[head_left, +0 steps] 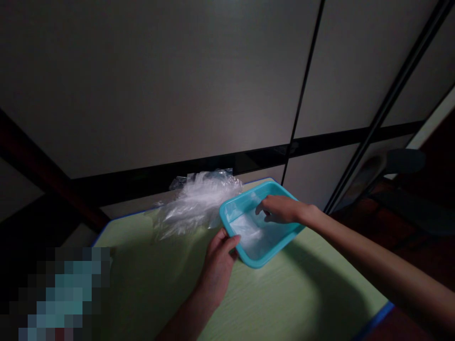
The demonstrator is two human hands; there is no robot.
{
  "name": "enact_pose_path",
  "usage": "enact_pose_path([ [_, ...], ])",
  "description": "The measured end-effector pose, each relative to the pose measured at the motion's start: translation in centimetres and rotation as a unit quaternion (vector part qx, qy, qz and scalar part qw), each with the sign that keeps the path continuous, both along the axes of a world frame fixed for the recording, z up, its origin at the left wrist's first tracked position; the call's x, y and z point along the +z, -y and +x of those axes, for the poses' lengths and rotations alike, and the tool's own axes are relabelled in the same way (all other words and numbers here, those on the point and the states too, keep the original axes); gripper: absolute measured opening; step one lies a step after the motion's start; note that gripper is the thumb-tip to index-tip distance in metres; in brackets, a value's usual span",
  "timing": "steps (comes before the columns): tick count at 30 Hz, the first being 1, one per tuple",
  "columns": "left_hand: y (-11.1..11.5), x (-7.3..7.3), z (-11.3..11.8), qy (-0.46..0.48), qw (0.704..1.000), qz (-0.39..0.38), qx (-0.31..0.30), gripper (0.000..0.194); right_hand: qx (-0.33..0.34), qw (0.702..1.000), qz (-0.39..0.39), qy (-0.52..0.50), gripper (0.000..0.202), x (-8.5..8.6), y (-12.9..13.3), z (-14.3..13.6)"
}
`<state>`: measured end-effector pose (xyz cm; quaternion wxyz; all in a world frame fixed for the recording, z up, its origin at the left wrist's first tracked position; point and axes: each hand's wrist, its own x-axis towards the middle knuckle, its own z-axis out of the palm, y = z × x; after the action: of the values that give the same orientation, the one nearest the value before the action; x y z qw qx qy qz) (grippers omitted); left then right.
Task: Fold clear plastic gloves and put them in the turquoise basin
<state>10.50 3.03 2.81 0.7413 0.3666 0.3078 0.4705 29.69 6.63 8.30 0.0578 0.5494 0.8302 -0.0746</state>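
A turquoise rectangular basin (256, 263) is tilted above the green table, with thin clear plastic lying on its bottom. My left hand (221, 253) grips the basin's near left rim, thumb over the edge. Inside the basin reaches my right hand (279, 209), its fingers bent downward over the plastic; whether they pinch any of it cannot be made out. A loose heap of clear plastic bags (202, 199) lies just left of the basin, at the table's back edge.
The light green table (152, 284) has a blue edge. Behind it stand large grey cabinet panels (159, 85) with a black band. A pixelated patch covers the lower left. A dark chair-like shape (405, 161) is at the right.
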Motion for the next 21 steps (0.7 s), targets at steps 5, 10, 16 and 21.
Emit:
enact_pose_path([
  [5,-0.3,0.0,0.4,0.022,1.0,-0.007,0.0,0.02,-0.011,0.999,0.047,-0.007,0.029,1.3,1.7,1.3],
  [10,-1.2,-0.5,1.6,0.021,0.999,-0.028,0.025,0.022,-0.019,0.996,0.089,-0.003,0.026,1.2,2.8,2.0],
  [16,-3.4,-0.9,3.6,0.016,0.997,-0.051,0.058,0.027,0.027,0.988,0.149,-0.002,0.017,2.7,5.9,1.9],
  [21,-5.5,-1.0,4.8,0.019,0.996,-0.054,0.074,0.025,0.088,0.989,0.116,-0.034,0.021,2.4,12.1,2.3],
])
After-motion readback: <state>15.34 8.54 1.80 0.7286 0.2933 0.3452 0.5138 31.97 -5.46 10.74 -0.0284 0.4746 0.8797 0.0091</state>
